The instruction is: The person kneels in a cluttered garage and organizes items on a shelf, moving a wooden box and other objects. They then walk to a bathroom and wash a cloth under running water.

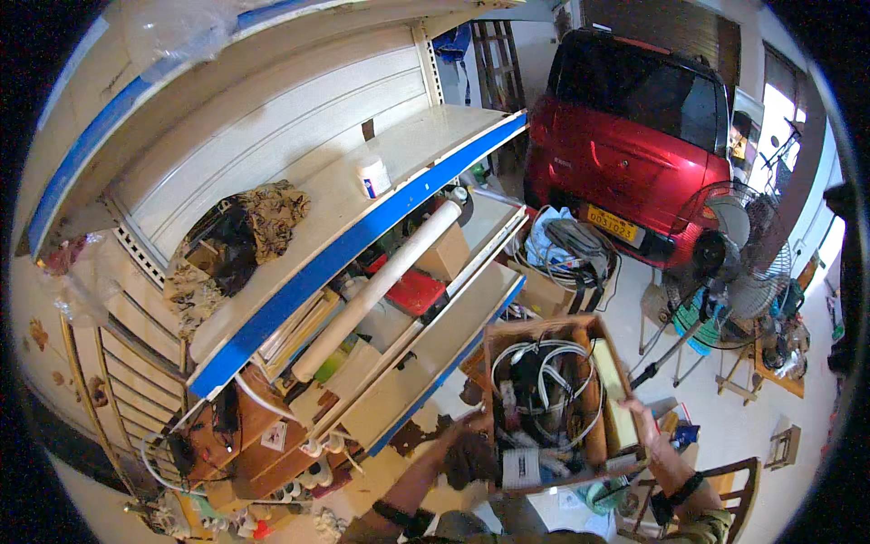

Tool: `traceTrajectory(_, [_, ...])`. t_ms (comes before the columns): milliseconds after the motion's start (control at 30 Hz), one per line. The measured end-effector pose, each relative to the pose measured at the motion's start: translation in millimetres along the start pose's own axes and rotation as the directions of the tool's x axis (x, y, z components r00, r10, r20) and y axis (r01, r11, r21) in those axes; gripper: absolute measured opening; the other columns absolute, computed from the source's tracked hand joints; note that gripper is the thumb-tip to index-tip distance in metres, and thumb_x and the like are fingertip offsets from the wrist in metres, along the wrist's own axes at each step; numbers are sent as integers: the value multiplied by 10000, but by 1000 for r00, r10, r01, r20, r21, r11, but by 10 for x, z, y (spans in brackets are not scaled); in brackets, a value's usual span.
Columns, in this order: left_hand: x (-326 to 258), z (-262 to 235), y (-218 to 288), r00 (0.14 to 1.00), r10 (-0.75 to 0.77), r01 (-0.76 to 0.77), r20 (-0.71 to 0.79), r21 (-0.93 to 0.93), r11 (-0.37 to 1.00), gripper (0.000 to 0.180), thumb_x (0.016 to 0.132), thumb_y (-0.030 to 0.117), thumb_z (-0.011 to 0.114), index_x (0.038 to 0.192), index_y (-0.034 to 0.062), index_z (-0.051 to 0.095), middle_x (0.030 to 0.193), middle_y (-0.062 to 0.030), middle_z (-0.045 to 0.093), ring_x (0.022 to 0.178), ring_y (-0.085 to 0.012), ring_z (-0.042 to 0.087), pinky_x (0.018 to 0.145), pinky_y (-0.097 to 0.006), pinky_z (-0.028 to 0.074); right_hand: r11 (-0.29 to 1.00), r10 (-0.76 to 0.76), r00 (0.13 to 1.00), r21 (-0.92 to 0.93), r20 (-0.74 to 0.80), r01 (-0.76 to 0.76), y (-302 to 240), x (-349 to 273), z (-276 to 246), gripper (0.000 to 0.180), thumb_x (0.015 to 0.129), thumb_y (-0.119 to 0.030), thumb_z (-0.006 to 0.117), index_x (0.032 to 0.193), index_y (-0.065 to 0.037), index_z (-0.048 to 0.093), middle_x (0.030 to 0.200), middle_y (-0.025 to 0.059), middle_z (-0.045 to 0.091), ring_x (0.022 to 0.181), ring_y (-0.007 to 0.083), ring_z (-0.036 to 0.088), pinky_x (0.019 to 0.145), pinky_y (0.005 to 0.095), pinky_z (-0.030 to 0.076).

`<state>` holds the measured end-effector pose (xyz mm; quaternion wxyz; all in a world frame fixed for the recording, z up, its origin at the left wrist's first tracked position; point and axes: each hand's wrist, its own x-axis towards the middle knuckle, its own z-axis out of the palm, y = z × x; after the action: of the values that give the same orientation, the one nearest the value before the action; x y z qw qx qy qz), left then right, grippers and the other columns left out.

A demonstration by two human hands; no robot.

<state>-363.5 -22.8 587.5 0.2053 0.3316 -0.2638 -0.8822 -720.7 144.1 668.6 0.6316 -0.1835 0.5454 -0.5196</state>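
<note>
An open cardboard box [493, 337] is held in front of me at the lower middle. My left hand [466, 430] is at its left wall, with its fingers mostly hidden, and a dark brown bunched thing [473, 459] hangs just below. My right hand [643, 424] grips the box's right wall. Inside lie looped white cables [546, 385], dark tangled items, a brown tube [592, 412] and a long pale yellow carton [616, 394]. A small white box [520, 467] sits at the near end.
Left stands a blue-edged shelf [362, 238] with a white bottle [372, 176], camouflage cloth [276, 218], a long cardboard tube [381, 288] and a red box [412, 292]. Beyond are coiled hoses [580, 243], a red car [625, 150] and a standing fan [725, 263]. A wooden chair [745, 490] stands near right.
</note>
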Motion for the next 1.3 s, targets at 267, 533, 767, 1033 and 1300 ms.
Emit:
traceTrajectory(267, [-640,1053,1098,956,235,-190,178,-235,953,420,951,336,579,1242,35,540,922,-130,678,743,-227,682,700,-330,576,926,-355,910,54,-213,374,-1158,-143,137,427,848,-361,588,1138,-48,603,968,61,667,944,183,642,877,330,499])
traceTrajectory(533, [-1170,496,1048,928,373,-362,-27,182,914,449,932,320,592,1295,68,515,1103,-208,639,874,-295,666,738,-423,583,802,-559,786,69,-264,594,-2530,-150,1225,479,825,-400,595,1192,-92,588,932,60,640,803,208,622,719,348,511])
traceTrajectory(767, [-1347,-287,840,901,417,-393,-116,185,901,545,916,320,604,1354,39,442,1081,-195,656,883,-281,685,757,-390,592,744,-582,811,368,-52,557,-3443,682,1849,404,825,-344,631,1139,-97,574,945,94,630,854,276,622,800,448,531])
traceTrajectory(1033, [-1156,-1094,517,737,675,-504,-31,640,580,381,896,293,566,1190,50,571,1041,-119,680,918,-224,676,917,-393,505,712,-621,779,480,87,513,-4067,2126,2975,411,852,-305,587,1172,-52,537,1130,141,628,995,336,627,924,476,497])
traceTrajectory(1300, [-1245,-928,580,606,795,-305,14,927,217,412,994,264,426,1297,-14,453,989,-210,663,795,-292,671,651,-382,575,700,-551,817,628,171,341,-4060,3455,3643,472,775,-201,699,1183,-43,519,1082,145,599,974,359,613,843,575,515])
